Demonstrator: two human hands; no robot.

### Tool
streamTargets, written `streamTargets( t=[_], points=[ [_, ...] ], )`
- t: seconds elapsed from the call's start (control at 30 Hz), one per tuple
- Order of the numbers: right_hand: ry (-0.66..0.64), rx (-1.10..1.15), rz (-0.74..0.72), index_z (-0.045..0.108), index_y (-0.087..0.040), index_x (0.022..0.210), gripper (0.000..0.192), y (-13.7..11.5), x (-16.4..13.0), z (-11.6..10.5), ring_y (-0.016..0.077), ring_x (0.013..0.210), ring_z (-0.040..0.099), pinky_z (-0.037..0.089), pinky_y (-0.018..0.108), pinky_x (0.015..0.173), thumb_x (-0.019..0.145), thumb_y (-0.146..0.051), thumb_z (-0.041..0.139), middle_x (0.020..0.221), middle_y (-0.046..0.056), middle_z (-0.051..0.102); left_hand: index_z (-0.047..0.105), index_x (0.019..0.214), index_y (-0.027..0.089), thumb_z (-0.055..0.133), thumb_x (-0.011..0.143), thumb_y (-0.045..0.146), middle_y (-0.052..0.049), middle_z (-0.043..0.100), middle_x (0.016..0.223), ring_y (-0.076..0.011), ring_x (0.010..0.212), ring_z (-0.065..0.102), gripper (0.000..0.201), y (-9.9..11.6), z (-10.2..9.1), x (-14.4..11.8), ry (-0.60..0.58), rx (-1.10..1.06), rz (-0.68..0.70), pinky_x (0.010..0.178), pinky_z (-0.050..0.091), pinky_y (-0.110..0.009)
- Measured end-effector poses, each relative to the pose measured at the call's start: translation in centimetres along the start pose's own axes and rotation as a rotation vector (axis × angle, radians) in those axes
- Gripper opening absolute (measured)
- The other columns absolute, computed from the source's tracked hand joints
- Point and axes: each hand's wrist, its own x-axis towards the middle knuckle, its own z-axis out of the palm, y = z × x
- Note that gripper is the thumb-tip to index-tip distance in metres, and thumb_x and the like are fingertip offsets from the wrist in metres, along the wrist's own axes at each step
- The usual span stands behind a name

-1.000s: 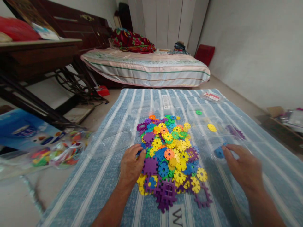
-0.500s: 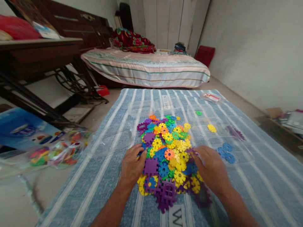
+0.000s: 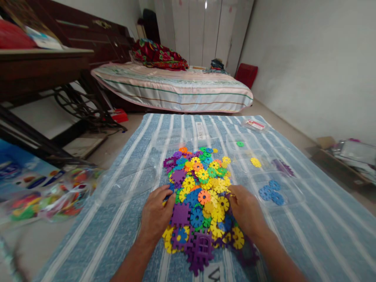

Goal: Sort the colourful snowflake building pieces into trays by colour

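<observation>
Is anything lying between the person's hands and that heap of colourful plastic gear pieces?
Nothing visible does. The left hand and right hand both rest directly against the heap of colourful plastic gear pieces on the blue striped mat.

Pile of toy pieces (image 3: 199,196) on mat (image 3: 141,219), centre; left hand (image 3: 155,213) and right hand (image 3: 246,209) flanking it; bed (image 3: 173,86) behind mat.

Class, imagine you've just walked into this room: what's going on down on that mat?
A person kneels or sits over a blue striped mat, both hands in a heap of colourful plastic interlocking discs and squares. The left hand rests on the heap's left edge beside a purple square piece; the right hand lies on its right side. To the right, clear trays hold sorted pieces: three blue discs, one yellow disc, one green disc.
</observation>
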Motion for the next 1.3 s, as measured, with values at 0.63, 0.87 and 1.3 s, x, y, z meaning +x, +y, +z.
streamTargets(
  t=[0.63, 0.87, 1.3],
  points=[
    [0.452, -0.393, 0.223, 0.066, -0.014, 0.088, 0.027, 13.2, 6.0, -10.3, 0.0214, 0.072, 0.058, 0.040, 0.031, 0.064, 0.082, -0.024, 0.042, 0.079, 0.011, 0.065, 0.067, 0.076, 0.020, 0.046, 0.081, 0.041, -0.008, 0.071, 0.099, -0.0228, 0.096, 0.065, 0.030, 0.0, -0.1, 0.2, -0.055, -0.001, -0.060, 0.092, 0.050, -0.038],
    [0.377, -0.506, 0.289, 0.069, -0.012, 0.086, 0.033, 14.7, 4.7, -10.5, 0.0225, 0.067, 0.060, 0.036, 0.031, 0.055, 0.085, -0.038, 0.049, 0.077, 0.014, 0.066, 0.068, 0.078, 0.018, 0.046, 0.082, 0.039, -0.010, 0.071, 0.100, -0.0238, 0.096, 0.065, 0.031, 0.0, 0.0, 0.1, -0.047, 0.004, -0.055, 0.091, 0.050, -0.039],
    [0.067, 0.214, -0.213, 0.061, -0.019, 0.100, 0.015, 0.5, -3.7, -3.7, 0.0168, 0.091, 0.064, 0.054, 0.029, 0.081, 0.089, -0.024, 0.051, 0.097, 0.007, 0.067, 0.068, 0.080, 0.019, 0.049, 0.084, 0.034, -0.008, 0.071, 0.097, -0.0217, 0.095, 0.065, 0.025, 1.3, 0.1, -0.5, 0.003, -0.064, -0.011, 0.090, 0.051, -0.039]
  ],
)
